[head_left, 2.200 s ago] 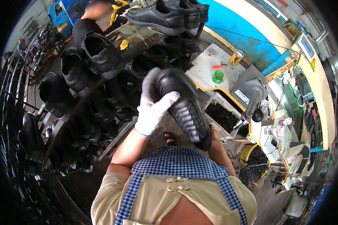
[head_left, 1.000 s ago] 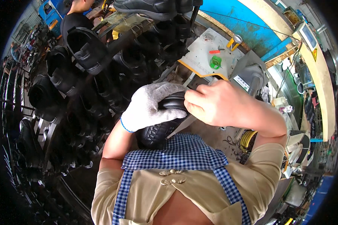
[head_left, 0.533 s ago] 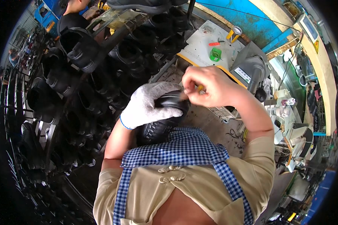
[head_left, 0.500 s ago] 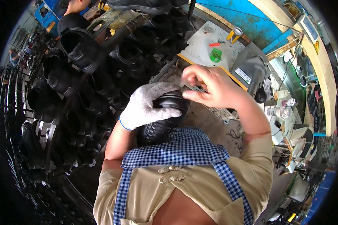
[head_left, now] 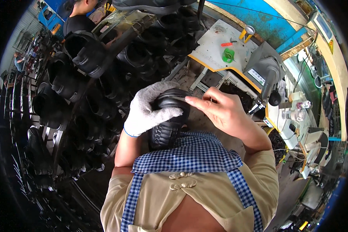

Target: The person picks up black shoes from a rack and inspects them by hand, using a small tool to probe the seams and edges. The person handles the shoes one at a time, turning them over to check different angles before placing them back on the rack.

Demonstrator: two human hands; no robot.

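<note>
A black shoe (head_left: 167, 133) with a chunky treaded sole is upended in front of my apron. My left hand (head_left: 140, 112), in a pale knitted glove, wraps round it with the thumb across its near side. My bare right hand (head_left: 225, 113) is at the shoe's right edge, fingers pressed together and pointing left. A thin light sliver shows at its fingertips against the black surface; too little of it is visible to name.
Racks of black shoes (head_left: 85, 54) fill the left side. A white worktable (head_left: 208, 50) with a green tape roll (head_left: 228, 55), a red piece (head_left: 226, 44) and a yellow-handled cup (head_left: 246, 34) stands ahead right, beside a grey machine (head_left: 261, 62). Another person (head_left: 79, 21) works far left.
My right hand has come down and its curled fingers have straightened toward the shoe's edge. My left hand still grips the shoe. The view has shifted slightly.
</note>
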